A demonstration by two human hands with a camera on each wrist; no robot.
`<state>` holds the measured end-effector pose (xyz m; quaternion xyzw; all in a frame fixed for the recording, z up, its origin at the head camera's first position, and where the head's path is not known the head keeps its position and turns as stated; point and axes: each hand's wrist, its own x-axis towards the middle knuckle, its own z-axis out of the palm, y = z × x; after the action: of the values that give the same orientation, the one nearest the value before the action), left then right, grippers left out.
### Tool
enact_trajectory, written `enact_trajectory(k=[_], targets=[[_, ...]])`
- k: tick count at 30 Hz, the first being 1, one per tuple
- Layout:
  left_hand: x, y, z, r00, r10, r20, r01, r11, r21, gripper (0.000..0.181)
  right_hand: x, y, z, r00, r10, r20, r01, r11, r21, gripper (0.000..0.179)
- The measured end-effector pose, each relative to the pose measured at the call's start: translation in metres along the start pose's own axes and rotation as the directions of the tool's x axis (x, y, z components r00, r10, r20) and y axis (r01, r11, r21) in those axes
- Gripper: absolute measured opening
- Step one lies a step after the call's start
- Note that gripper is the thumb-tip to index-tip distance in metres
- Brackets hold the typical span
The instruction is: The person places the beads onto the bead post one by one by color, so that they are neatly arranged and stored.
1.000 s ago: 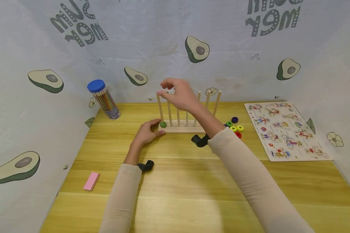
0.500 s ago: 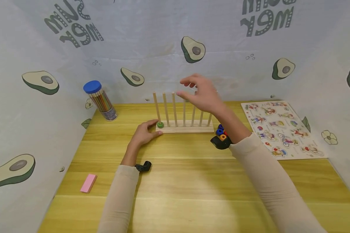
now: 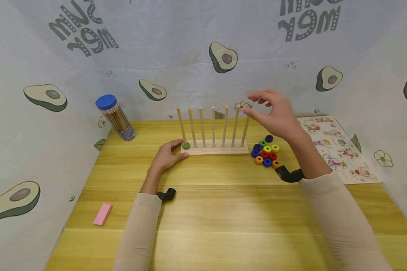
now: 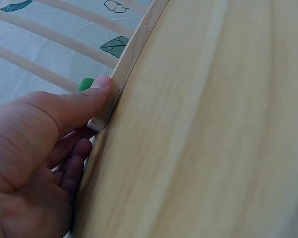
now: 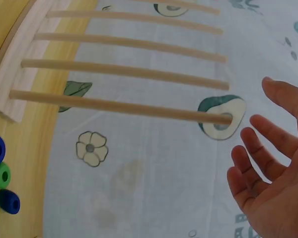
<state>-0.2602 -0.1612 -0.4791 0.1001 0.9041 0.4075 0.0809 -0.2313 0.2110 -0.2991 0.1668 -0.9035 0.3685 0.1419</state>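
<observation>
At the left of the table point(image 3: 220, 210) lies one pink block point(image 3: 103, 214); beyond it stands one blue-lidded jar point(image 3: 118, 120) of thin sticks. The left hand point(image 3: 166, 156) pinches the left end of a pale wooden rack point(image 3: 220, 151), thumb on the front and fingers behind. The rack rests mid-table, its seven upright pegs in a row; one green ring point(image 3: 185, 145) sits around the leftmost. Just beside its right end lie eleven loose rings point(image 3: 264, 154): two red, two orange, two yellow, one green, four blue or purple. Above them, the right hand point(image 3: 274, 114) is raised with thumb and fingers spread, near the rightmost peg's tip. One picture board point(image 3: 354, 160) lies farthest right.
</observation>
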Motion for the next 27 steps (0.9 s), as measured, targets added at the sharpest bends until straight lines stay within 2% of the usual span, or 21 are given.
enact_trajectory(k=[7,15,21,27], targets=[[0.001,-0.002,0.000,1.000,0.010,-0.002,-0.010,1.000,0.007,0.069,-0.019,0.039,-0.006,0.994,0.105,0.005,-0.105,0.995,-0.003,0.049],[0.001,-0.001,0.000,1.000,0.013,-0.003,-0.013,1.000,0.017,0.069,-0.035,0.077,0.003,0.983,0.182,0.016,-0.181,0.983,-0.016,0.052],[0.000,-0.001,0.000,1.000,0.016,-0.006,-0.016,1.000,0.016,0.070,-0.042,0.101,0.015,0.962,0.269,0.040,-0.267,0.963,-0.040,0.056],[0.000,-0.001,0.001,1.000,0.020,-0.005,-0.020,1.000,0.002,0.070,-0.050,0.121,0.026,0.938,0.332,0.099,-0.323,0.942,-0.095,0.059]])
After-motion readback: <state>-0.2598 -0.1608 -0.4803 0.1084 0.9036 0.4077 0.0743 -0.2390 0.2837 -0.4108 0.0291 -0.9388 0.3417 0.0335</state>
